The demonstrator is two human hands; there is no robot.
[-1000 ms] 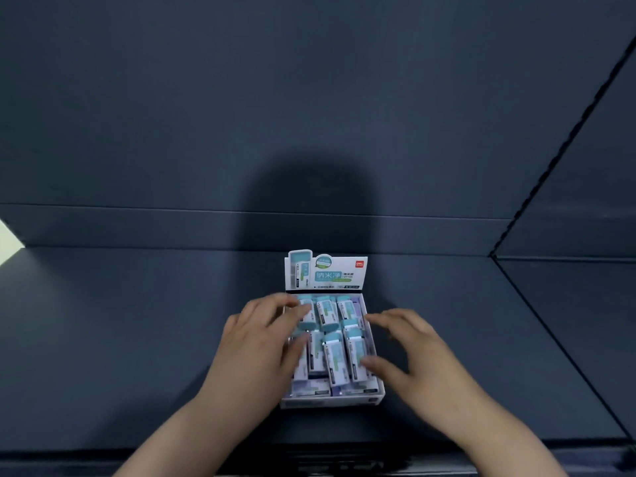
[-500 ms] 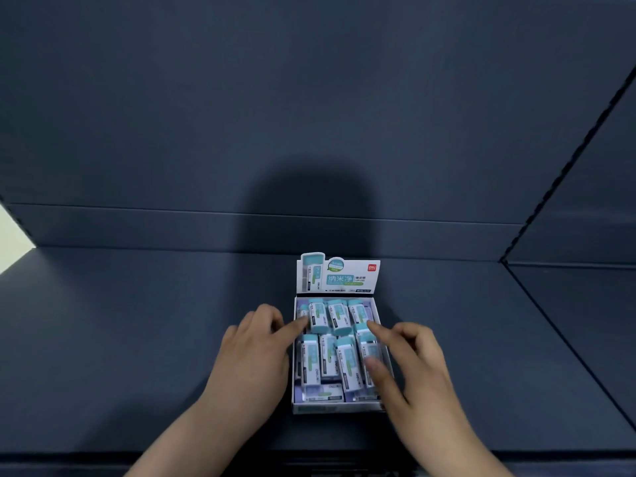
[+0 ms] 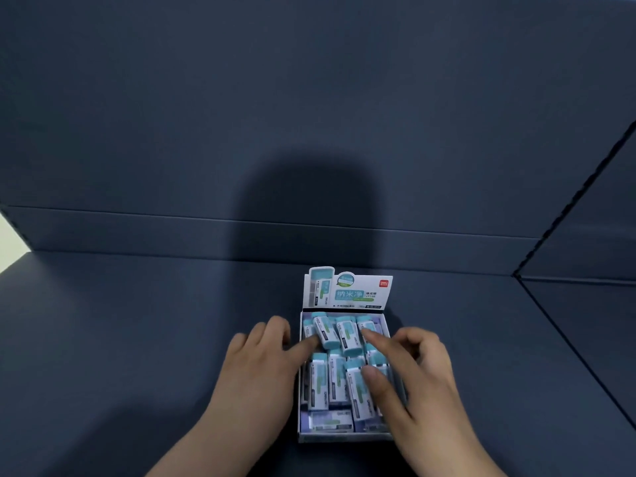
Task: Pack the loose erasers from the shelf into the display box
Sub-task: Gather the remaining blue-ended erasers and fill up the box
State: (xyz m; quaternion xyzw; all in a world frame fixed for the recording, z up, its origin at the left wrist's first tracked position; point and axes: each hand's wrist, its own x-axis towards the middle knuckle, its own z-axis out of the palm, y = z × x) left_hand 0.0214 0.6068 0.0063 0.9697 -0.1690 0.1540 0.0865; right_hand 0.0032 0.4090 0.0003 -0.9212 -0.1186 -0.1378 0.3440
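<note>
Shelf (image 3: 137,339) boards, dark blue, carry the work. At the left, the left hand (image 3: 254,370) lies beside the display box (image 3: 344,437). Its fingers are loosely bent against the outside of the left wall and grasp nothing, while the thumb (image 3: 304,346) reaches over the wall and presses the near end of a skewed eraser (image 3: 325,333) in the back row. That eraser lies tilted, not in line with its neighbours.

The box stands mid-shelf with its printed header card (image 3: 347,290) upright at the back. The erasers (image 3: 327,383) in it form two rows over a lower layer.

At the right, the right hand (image 3: 423,383) is over the box's right side. Its forefinger (image 3: 375,339) lies straight on a back-row eraser and its thumb flat on a front-row one, with the other fingers curled and gripping nothing.

Every eraser I can see is already inside, so the packing looks all but done. The step in hand seems to be settling the top layer. The next move likely calls for a gentle press and nudge that turns the skewed eraser square without lifting its neighbours.
</note>
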